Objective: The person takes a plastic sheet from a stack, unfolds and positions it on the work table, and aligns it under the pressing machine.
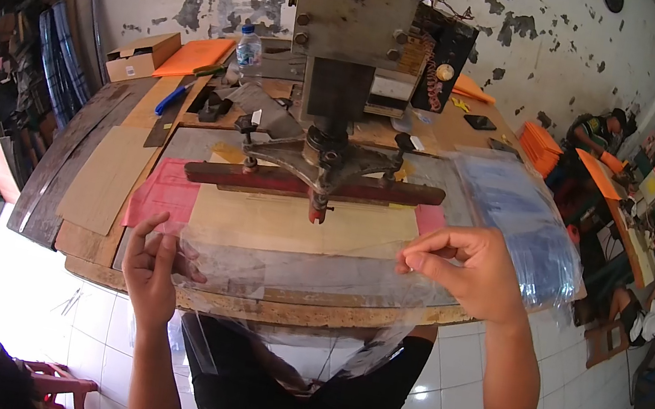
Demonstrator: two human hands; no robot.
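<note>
A clear plastic sheet (pixel 304 292) stretches between my two hands and droops over the table's front edge toward my lap. My right hand (pixel 468 271) pinches its right end between thumb and fingers. At the left end, my left hand (pixel 157 267) has the plastic between thumb and fingers, with the index finger raised. Beyond the sheet stands a press machine (pixel 337 93), whose long dark red bar (pixel 390 195) sits just above a pale yellow sheet (pixel 282 219). Pink pieces (pixel 165 190) show at both ends of that yellow sheet.
A stack of clear plastic sheets (pixel 515 223) overhangs the table on the right. At the back are a cardboard box (pixel 142 57), orange sheets (pixel 196 59), a water bottle (pixel 249 48), a blue-handled cutter (pixel 172 98) and a phone (pixel 480 123). Other people (pixel 604 129) sit at the far right.
</note>
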